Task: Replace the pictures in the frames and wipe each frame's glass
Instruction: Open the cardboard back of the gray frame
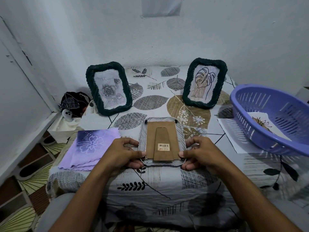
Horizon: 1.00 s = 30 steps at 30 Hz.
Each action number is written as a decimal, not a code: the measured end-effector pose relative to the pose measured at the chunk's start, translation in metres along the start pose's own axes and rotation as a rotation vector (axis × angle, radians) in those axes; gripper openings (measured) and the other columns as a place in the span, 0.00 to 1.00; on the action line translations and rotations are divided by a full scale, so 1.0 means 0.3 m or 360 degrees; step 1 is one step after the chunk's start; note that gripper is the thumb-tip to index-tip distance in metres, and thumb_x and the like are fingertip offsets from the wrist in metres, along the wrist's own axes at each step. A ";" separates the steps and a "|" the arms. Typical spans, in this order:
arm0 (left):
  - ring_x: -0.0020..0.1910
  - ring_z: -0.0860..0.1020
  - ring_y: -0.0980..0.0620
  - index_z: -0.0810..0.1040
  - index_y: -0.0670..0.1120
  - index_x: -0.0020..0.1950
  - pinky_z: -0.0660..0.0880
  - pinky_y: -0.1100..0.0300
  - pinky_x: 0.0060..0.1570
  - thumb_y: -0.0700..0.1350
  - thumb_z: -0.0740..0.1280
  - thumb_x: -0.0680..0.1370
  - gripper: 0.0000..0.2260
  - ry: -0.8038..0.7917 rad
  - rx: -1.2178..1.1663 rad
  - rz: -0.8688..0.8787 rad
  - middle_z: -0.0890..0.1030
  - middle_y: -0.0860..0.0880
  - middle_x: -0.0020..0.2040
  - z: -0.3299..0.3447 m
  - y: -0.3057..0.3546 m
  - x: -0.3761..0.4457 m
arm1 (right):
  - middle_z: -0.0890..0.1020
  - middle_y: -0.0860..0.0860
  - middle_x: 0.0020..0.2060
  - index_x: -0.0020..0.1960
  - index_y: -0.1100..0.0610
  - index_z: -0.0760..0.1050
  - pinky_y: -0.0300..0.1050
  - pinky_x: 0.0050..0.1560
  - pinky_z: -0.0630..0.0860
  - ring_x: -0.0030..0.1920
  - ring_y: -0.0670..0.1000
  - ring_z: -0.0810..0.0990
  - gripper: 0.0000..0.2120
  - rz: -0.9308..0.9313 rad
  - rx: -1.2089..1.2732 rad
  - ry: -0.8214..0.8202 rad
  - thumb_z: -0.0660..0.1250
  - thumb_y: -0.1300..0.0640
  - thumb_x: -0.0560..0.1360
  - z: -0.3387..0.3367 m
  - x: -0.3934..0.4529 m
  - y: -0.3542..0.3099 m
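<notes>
Head view is showing a tabletop (150,181) draped in a grey cloth printed with leaf shapes. Lavender slotted plastic basket (274,119) is sitting tilted at the right edge, partly over a white sheet of paper (234,134); inside it a white paper print with a brown spidery motif (260,123) is lying on the basket floor.

Light ribbed picture frame (161,141) is lying face down at the centre near edge, its brown fibreboard backing with folded easel stand and barcode sticker facing up; small black turn-clips are sitting at its corners. Left hand (123,153) is gripping the frame's left side, thumb on the backing, fingers curling under the edge. Right hand (199,153) is gripping the right side likewise.

Two dark green twisted-rope-textured frames are standing upright behind it, well apart: the left one (108,89) is holding a grey rose drawing, the right one (204,83) a line-drawn leaf.

Folded lilac cloth with a flower outline (88,146) is lying flat just left of the left hand.

Dark patterned pouch (73,102) is resting beyond the tabletop's left edge.
</notes>
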<state>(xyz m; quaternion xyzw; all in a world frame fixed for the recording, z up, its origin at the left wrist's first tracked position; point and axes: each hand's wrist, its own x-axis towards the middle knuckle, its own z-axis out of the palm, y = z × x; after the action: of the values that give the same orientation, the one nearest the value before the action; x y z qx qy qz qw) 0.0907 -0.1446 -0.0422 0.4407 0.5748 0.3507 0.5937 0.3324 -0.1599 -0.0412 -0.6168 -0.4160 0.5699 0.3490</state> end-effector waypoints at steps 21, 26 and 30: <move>0.26 0.81 0.44 0.72 0.36 0.55 0.78 0.61 0.25 0.30 0.73 0.69 0.17 -0.0034 -0.0030 -0.0018 0.80 0.38 0.30 -0.005 -0.005 0.005 | 0.81 0.64 0.30 0.53 0.65 0.68 0.43 0.24 0.78 0.26 0.59 0.81 0.17 -0.0020 0.0009 -0.0001 0.71 0.72 0.69 0.001 -0.016 0.000; 0.26 0.81 0.44 0.72 0.36 0.55 0.78 0.60 0.25 0.29 0.72 0.70 0.16 -0.0038 -0.0030 -0.0022 0.80 0.39 0.30 -0.006 -0.006 0.005 | 0.80 0.64 0.30 0.51 0.65 0.69 0.42 0.22 0.77 0.25 0.58 0.81 0.14 0.0014 0.0005 0.0012 0.69 0.74 0.70 0.000 -0.006 -0.002; 0.26 0.81 0.44 0.72 0.36 0.55 0.78 0.61 0.25 0.30 0.72 0.70 0.16 -0.0043 -0.0020 -0.0023 0.80 0.39 0.29 -0.006 -0.006 0.004 | 0.80 0.66 0.29 0.51 0.65 0.69 0.42 0.22 0.77 0.24 0.57 0.81 0.13 0.0025 -0.0009 -0.0001 0.68 0.75 0.70 -0.002 -0.011 -0.006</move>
<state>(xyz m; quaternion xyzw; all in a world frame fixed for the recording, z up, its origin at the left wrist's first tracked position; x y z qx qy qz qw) 0.0888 -0.1439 -0.0442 0.4374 0.5677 0.3440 0.6066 0.3327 -0.1622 -0.0382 -0.6208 -0.4129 0.5716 0.3426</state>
